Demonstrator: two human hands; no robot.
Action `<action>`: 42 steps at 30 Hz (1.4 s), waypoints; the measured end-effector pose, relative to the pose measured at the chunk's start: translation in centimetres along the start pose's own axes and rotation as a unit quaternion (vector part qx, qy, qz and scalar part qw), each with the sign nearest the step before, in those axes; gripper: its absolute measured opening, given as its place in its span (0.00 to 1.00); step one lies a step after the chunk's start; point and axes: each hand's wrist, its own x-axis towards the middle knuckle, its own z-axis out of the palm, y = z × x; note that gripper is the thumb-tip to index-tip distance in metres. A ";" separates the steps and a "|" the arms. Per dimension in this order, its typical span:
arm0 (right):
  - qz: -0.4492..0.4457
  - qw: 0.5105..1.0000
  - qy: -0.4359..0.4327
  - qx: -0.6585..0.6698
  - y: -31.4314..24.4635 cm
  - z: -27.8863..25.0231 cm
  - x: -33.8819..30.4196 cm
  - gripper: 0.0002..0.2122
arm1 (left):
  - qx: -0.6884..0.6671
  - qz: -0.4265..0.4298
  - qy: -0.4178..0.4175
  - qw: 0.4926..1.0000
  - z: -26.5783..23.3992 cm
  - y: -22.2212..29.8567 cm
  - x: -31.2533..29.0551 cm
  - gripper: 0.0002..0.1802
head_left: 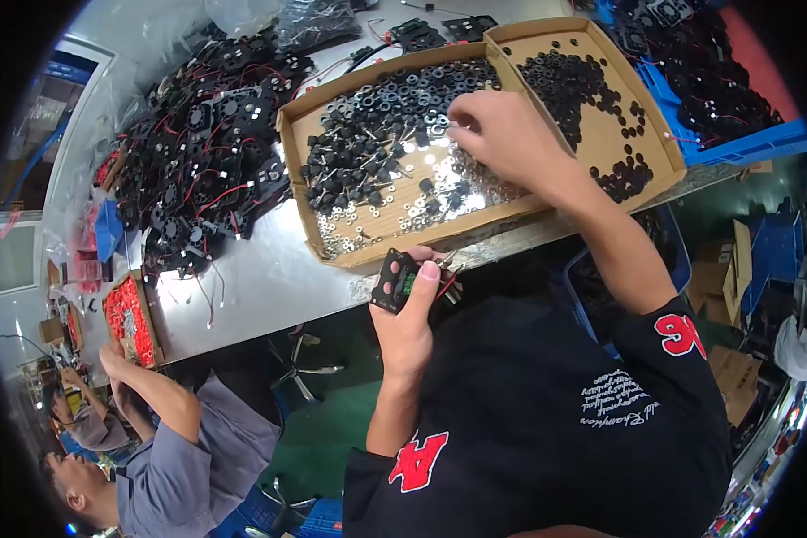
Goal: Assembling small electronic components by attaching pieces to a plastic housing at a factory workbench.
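My left hand (406,331) grips a small black square module (389,280) at the table's front edge. A bit of green and a red wire show on it, and the thumb lies on top. Metal pins or screws (451,265) stick out beside the thumb. Over the shallow cardboard tray (294,170), the fingers of my right hand (498,134) are drawn together in a pinch; whatever is in them is hidden. Below that hand lie silvery nuts and washers (439,161). Black-headed thumbscrews (350,148) and dark washers (403,85) fill the tray's left and back.
A second cardboard tray (650,193) holds black ring-shaped pieces (569,79). Wired black modules (197,143) are heaped at left. A blue crate (744,143) with more modules stands far right. At lower left, a co-worker (188,448) reaches to a box of red pieces (127,318).
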 end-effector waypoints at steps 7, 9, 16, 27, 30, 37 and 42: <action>0.072 0.989 -0.080 -0.104 0.5 2.2 2.7 0.09 | -0.002 0.028 0.024 0.999 -1.2 0.5 -1.1 0.10; 0.119 0.981 -0.129 -0.087 -0.1 1.2 3.1 0.10 | -0.019 0.021 0.002 1.000 -1.7 0.4 -0.6 0.11; 0.072 0.897 -0.159 0.405 -6.5 -2.3 -3.4 0.08 | -0.051 0.045 -0.006 0.998 -1.5 0.9 -0.4 0.11; 0.093 0.837 -0.152 0.517 -7.4 -1.2 -6.5 0.10 | -0.051 0.035 -0.010 0.998 -0.6 0.7 -0.2 0.10; 0.050 0.866 -0.174 0.466 -7.4 -1.1 -6.5 0.10 | -0.061 0.033 -0.007 0.998 0.0 0.9 -0.3 0.10; 0.065 0.854 -0.138 0.498 -7.6 0.8 -7.6 0.10 | -0.116 -0.014 -0.013 0.993 -0.2 0.3 0.3 0.13; -0.088 0.949 0.017 0.303 -8.1 2.3 -8.9 0.11 | -0.158 -0.032 -0.060 0.985 0.8 1.4 0.0 0.15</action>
